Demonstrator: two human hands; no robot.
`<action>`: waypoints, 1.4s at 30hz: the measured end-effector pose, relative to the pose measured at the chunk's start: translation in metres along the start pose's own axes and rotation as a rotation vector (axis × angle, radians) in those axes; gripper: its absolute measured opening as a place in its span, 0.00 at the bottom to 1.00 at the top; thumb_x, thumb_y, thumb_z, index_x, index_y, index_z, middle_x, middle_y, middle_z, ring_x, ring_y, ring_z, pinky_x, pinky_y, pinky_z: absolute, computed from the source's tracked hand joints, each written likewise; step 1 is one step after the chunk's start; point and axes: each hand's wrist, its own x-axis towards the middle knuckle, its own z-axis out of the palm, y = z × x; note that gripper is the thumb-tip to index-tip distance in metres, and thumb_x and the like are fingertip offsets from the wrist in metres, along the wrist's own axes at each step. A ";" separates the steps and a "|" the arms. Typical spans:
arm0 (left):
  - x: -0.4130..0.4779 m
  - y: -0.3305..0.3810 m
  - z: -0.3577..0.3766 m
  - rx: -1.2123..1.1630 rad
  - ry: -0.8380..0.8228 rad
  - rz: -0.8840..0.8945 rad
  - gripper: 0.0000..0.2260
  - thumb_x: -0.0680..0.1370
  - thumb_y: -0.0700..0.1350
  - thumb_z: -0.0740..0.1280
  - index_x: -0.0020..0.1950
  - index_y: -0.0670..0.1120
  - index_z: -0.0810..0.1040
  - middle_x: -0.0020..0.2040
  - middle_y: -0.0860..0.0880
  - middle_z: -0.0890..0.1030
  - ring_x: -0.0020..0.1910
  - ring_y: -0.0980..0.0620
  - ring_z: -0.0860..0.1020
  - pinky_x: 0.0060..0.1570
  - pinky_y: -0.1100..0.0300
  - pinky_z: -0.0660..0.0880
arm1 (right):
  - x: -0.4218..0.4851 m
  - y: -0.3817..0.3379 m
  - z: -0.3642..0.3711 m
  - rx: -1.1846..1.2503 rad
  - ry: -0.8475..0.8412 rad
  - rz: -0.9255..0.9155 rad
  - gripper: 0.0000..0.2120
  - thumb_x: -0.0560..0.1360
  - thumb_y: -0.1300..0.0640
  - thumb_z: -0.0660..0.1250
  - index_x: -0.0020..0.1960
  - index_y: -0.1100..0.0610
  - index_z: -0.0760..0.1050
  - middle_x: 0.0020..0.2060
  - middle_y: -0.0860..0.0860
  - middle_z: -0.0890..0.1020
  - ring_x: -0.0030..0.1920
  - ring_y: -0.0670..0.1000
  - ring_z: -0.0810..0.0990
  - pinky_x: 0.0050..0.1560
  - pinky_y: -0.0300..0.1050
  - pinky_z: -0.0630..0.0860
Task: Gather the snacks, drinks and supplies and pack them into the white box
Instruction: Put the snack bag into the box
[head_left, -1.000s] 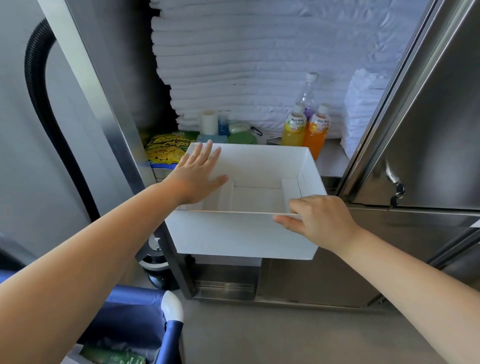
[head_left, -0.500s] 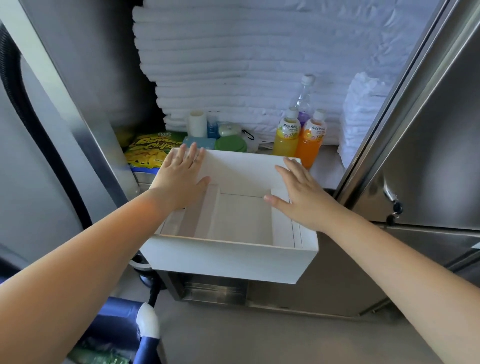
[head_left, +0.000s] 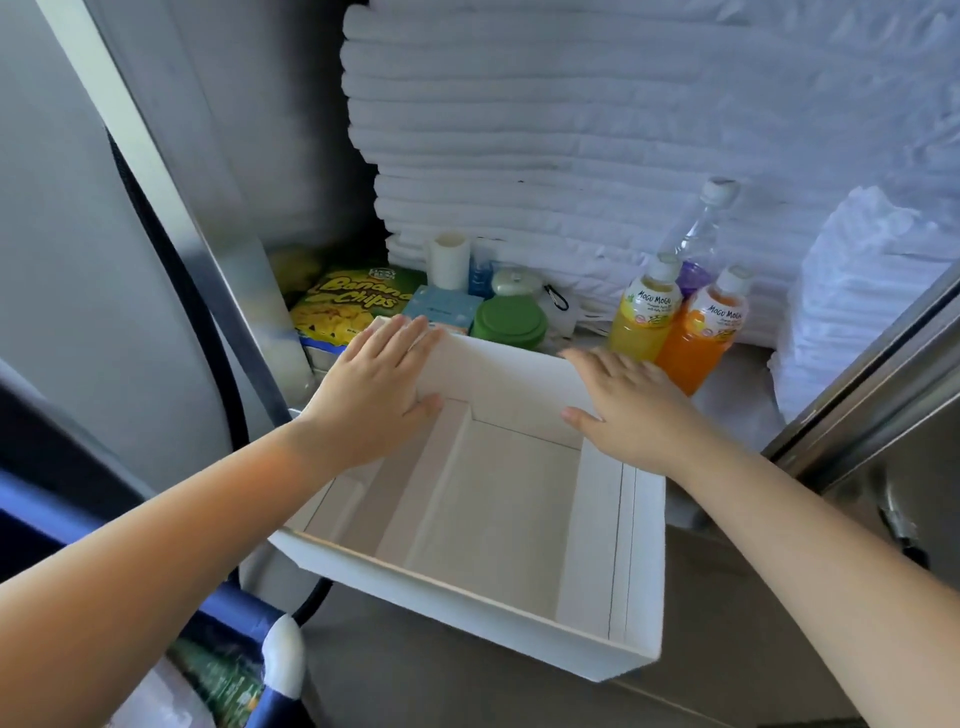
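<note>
An empty white box (head_left: 498, 613) juts out from a metal shelf toward me. My left hand (head_left: 382, 384) lies flat on its far left corner with straight fingers. My right hand (head_left: 631, 402) lies flat over its far right side, fingers straight. Behind the box stand a yellow bag of banana chips (head_left: 345, 304), a light blue packet (head_left: 441, 306), a green lidded container (head_left: 509, 322), a white roll (head_left: 448, 260), a small blue bottle (head_left: 480, 270), a yellow drink bottle (head_left: 644, 312), an orange drink bottle (head_left: 704, 332) and a clear bottle (head_left: 698, 234).
Stacked white towels (head_left: 597, 130) fill the back of the cabinet, with more folded white cloth (head_left: 862, 291) at the right. A steel door frame (head_left: 171, 208) and black hose (head_left: 171, 270) stand left, a steel door (head_left: 883, 467) right. A blue-framed cart (head_left: 234, 623) sits lower left.
My right hand left the box's near rim and moved forward to lie flat on its far right side. The box now sticks out farther toward me. My left hand stays on the far left corner.
</note>
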 end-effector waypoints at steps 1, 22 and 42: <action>0.004 -0.001 -0.003 -0.021 0.008 0.005 0.28 0.78 0.58 0.54 0.75 0.46 0.58 0.74 0.46 0.63 0.73 0.45 0.58 0.72 0.48 0.53 | 0.001 0.000 -0.001 0.010 -0.017 0.003 0.27 0.79 0.44 0.56 0.73 0.52 0.53 0.70 0.52 0.65 0.69 0.55 0.64 0.64 0.51 0.62; 0.086 -0.031 0.020 -0.181 -0.043 0.287 0.23 0.76 0.63 0.39 0.43 0.53 0.70 0.37 0.55 0.73 0.35 0.56 0.73 0.28 0.61 0.67 | 0.062 -0.007 -0.007 0.140 0.047 0.048 0.26 0.78 0.40 0.48 0.65 0.56 0.67 0.63 0.50 0.72 0.63 0.50 0.70 0.60 0.45 0.67; 0.081 -0.035 0.025 -0.292 -0.010 0.172 0.21 0.73 0.68 0.42 0.37 0.56 0.66 0.37 0.58 0.74 0.33 0.59 0.71 0.24 0.64 0.60 | 0.127 0.009 0.004 0.263 0.039 -0.080 0.32 0.70 0.40 0.69 0.69 0.48 0.64 0.67 0.45 0.65 0.66 0.42 0.63 0.60 0.35 0.59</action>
